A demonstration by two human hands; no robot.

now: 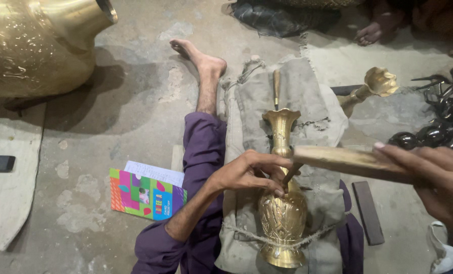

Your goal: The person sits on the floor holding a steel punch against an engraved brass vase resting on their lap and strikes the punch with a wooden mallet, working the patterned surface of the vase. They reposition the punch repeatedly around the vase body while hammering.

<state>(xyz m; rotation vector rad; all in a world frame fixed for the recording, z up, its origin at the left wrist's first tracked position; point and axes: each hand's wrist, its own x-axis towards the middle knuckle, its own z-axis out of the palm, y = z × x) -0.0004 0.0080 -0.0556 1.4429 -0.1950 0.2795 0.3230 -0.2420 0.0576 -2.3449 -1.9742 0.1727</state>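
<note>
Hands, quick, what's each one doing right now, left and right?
Left hand: closed, pinching a thin dark punch against the brass vase.
Right hand: closed around a wooden mallet raised over the vase.

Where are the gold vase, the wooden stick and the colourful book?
Vase (283, 215): head view, on its round belly.
Stick (345, 160): head view, on its middle.
Book (145, 195): head view, on its cover.

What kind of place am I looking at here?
Probably a floor-level metal-craft workshop: a brass vase lies on a cloth-padded lap, a large brass vessel stands on the bare concrete floor, and dark metal pieces are heaped nearby.
</note>
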